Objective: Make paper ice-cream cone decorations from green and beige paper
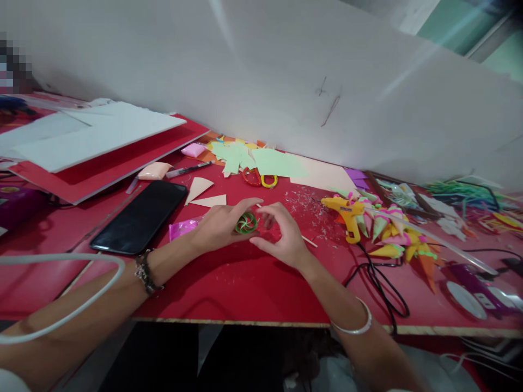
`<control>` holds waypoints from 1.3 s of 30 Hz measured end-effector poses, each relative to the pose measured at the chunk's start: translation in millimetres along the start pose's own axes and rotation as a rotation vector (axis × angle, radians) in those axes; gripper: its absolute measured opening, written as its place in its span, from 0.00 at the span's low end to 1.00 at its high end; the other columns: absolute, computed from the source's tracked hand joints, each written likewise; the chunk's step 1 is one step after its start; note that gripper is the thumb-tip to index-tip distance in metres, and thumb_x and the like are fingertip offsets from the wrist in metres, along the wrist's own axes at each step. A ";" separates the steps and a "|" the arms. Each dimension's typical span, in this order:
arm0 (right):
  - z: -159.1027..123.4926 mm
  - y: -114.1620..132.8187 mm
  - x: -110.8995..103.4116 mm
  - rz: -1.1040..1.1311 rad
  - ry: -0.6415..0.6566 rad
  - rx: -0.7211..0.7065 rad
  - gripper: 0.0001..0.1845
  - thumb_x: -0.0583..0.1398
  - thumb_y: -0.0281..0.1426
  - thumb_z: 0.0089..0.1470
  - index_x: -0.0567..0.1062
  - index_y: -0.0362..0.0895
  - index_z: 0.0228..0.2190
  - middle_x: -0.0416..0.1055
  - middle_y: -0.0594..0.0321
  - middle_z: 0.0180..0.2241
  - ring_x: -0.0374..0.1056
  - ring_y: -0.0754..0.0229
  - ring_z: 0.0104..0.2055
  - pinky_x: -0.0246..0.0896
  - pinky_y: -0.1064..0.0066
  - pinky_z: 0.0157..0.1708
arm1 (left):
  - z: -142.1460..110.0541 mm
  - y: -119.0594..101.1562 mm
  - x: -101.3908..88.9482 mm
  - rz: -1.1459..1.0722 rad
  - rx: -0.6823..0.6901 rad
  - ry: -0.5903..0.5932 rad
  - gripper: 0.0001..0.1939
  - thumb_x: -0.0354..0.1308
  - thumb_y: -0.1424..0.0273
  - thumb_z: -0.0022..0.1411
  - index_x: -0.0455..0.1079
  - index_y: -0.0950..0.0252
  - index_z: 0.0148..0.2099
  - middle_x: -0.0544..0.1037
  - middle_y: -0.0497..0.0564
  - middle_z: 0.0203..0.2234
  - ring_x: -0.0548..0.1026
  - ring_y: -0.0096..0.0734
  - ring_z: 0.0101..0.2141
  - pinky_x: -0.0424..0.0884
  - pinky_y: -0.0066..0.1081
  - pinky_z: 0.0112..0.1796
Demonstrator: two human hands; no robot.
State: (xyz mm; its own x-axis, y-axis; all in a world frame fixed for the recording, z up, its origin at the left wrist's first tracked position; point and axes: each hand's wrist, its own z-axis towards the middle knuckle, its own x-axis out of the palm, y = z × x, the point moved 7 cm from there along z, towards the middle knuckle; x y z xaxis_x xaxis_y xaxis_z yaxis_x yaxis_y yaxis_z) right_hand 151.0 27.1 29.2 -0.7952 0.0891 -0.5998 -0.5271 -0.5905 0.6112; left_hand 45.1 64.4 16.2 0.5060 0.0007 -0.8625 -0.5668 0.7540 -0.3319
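My left hand (220, 224) is closed around a small round green spiral piece (246, 222), with its swirled end facing me and red showing between the bands. Just to the right, my right hand (284, 234) is curved with thumb and fingers apart, and nothing shows in its grip. A thin pale stick (309, 241) emerges beyond my right hand; whether my fingers touch it is hidden. Under my left wrist lies a shiny pink packet (180, 230). Two cream paper pieces (210, 201) rest just beyond my left hand.
A black phone (141, 216) lies at left, near stacked boards (98, 136). Scissors (260, 177) and green paper (269, 161) are at the back. On the right are a yellow glue gun (346, 216) with a black cord (373, 283), colourful paper cones (392, 228) and paper strips (466, 193).
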 end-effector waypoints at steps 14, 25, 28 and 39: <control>-0.7 15.1 8.5 -0.154 0.030 -0.144 0.16 0.57 0.34 0.48 0.63 0.47 0.41 0.62 0.60 0.38 0.60 0.60 0.42 0.60 0.67 0.42 | -3.0 -8.4 4.6 0.035 0.119 -0.041 0.28 0.51 0.65 0.54 0.48 0.63 0.56 0.74 0.54 0.36 0.74 0.33 0.33 0.66 0.27 0.31; -2.7 23.6 -0.7 -0.130 -0.033 -0.183 0.13 0.55 0.32 0.48 0.65 0.48 0.39 0.62 0.59 0.38 0.60 0.59 0.42 0.59 0.64 0.42 | -1.5 -9.3 -0.2 -0.216 0.105 -0.003 0.30 0.55 0.69 0.51 0.48 0.60 0.55 0.69 0.54 0.44 0.71 0.33 0.40 0.66 0.28 0.36; -2.2 20.4 -2.5 -0.107 -0.054 -0.150 0.10 0.53 0.28 0.49 0.66 0.47 0.36 0.61 0.60 0.36 0.61 0.60 0.41 0.59 0.65 0.41 | 0.8 -10.1 3.0 -0.365 0.077 0.072 0.30 0.55 0.71 0.49 0.49 0.61 0.54 0.68 0.54 0.43 0.71 0.31 0.38 0.66 0.27 0.34; 1.2 8.9 -3.3 -0.033 -0.035 -0.031 0.06 0.55 0.26 0.46 0.69 0.46 0.30 0.59 0.61 0.34 0.60 0.61 0.39 0.58 0.66 0.41 | 2.7 -14.2 2.4 -0.598 0.118 0.144 0.32 0.57 0.72 0.47 0.50 0.63 0.54 0.66 0.53 0.44 0.68 0.30 0.39 0.66 0.26 0.36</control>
State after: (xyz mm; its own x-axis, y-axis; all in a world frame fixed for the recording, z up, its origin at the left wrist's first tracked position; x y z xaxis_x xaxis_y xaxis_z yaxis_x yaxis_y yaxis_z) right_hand 148.6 22.5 37.3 -0.7879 0.1360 -0.6005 -0.5437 -0.6115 0.5748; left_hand 56.1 55.5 19.9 0.6162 -0.5260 -0.5862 -0.1332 0.6640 -0.7358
